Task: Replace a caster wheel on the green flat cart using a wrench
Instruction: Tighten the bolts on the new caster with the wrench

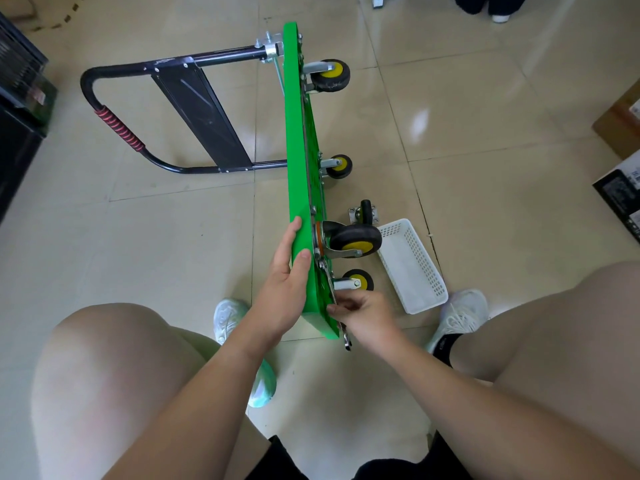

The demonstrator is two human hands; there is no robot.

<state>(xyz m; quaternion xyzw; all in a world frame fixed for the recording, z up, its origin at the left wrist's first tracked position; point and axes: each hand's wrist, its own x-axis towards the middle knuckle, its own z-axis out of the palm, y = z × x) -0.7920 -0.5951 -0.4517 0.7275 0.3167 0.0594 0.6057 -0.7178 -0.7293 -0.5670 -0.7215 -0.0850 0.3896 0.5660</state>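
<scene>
The green flat cart [298, 140] stands on its long edge on the tiled floor, wheels facing right and black handle [138, 109] lying to the left. My left hand [289, 271] rests flat against the near end of the deck, thumb over its edge. My right hand [363, 315] grips a silver wrench [334, 296] that runs along the underside toward the plate of the near swivel caster [353, 239]. A second near wheel [358, 280] sits just below it. A loose caster [363, 212] lies on the floor beside the cart.
A white perforated basket [412, 268] sits on the floor right of the cart, by my right shoe [460, 313]. My left shoe [228, 317] is beside the cart's near corner. Two far casters [330, 75] stick out. Dark equipment [20, 109] stands left, boxes [620, 188] right.
</scene>
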